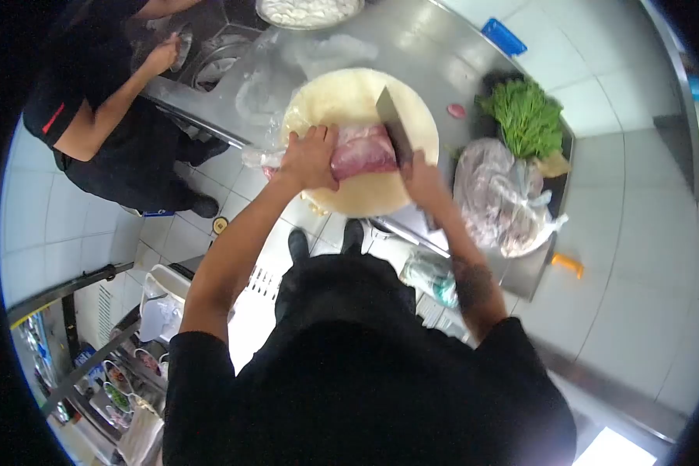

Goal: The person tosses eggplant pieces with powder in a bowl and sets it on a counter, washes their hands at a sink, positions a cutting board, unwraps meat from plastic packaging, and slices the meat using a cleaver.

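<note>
A slab of raw red meat with a pale fatty side lies on a round, cream-coloured chopping board. My left hand presses down on the meat's left end, its fingers spread. A clear plastic wrapper pokes out to the left of that hand. My right hand is closed round the handle of a cleaver, slightly blurred. The wide blade stands on edge at the meat's right end; whether it touches the meat I cannot tell.
Right of the board are a bagged pale food, leafy greens and a small pink piece. A bowl of white food stands at the back of the steel counter. A co-worker in black stands at the left, holding a metal bowl.
</note>
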{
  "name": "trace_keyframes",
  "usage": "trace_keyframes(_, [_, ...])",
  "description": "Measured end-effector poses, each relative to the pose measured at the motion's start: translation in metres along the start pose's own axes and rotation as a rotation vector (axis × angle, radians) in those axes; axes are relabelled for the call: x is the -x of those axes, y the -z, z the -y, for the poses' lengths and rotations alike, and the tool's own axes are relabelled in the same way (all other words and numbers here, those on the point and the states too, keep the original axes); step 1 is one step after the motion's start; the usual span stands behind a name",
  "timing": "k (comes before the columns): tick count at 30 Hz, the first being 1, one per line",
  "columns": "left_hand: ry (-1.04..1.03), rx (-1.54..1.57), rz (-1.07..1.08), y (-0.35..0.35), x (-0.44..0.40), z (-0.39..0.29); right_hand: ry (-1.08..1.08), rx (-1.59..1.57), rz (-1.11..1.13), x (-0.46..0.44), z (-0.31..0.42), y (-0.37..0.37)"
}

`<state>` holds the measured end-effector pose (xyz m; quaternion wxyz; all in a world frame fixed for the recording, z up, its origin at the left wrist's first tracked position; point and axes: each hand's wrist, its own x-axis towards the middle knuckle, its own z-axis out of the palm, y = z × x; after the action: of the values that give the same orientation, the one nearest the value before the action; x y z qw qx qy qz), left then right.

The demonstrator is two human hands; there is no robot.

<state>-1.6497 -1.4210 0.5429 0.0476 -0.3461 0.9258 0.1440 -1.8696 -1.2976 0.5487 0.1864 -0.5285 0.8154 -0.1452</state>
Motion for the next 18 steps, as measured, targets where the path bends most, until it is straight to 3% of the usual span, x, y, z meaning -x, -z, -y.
trace_keyframes(2, [-0.014, 0.009, 0.034, -0.002, 0.0, -0.003, -0.019, -0.04, -0.04, 0.012, 0.007, 0.03])
trace_keyframes(4, [-0.007, -0.001, -0.018, 0.001, -0.001, -0.001, 0.152, 0.056, -0.353, 0.016, 0.045, 0.083])
trace_keyframes(6, [-0.01, -0.014, -0.036, -0.003, 0.003, -0.001, 0.171, -0.116, -0.565, 0.027, 0.091, 0.13])
trace_keyframes(9, [-0.015, 0.002, -0.041, -0.002, 0.005, -0.004, 0.084, -0.266, -0.694, 0.038, 0.112, 0.118])
trace_keyframes(10, [-0.018, 0.012, -0.019, 0.003, 0.006, -0.005, 0.284, 0.011, -0.659, 0.032, 0.077, 0.076])
trace_keyframes(12, [-0.02, 0.024, -0.001, 0.005, 0.005, -0.004, 0.271, 0.146, -0.369, 0.025, 0.015, -0.012])
trace_keyframes(13, [-0.027, 0.017, 0.0, -0.001, 0.008, -0.005, 0.041, -0.002, -0.116, 0.036, 0.007, -0.036])
trace_keyframes(16, [-0.022, -0.002, -0.012, 0.002, 0.002, -0.003, 0.023, 0.068, -0.05, 0.021, 0.01, 0.008])
trace_keyframes(18, [-0.02, -0.015, -0.021, 0.005, -0.001, -0.004, 0.115, 0.015, -0.206, 0.028, 0.054, 0.071])
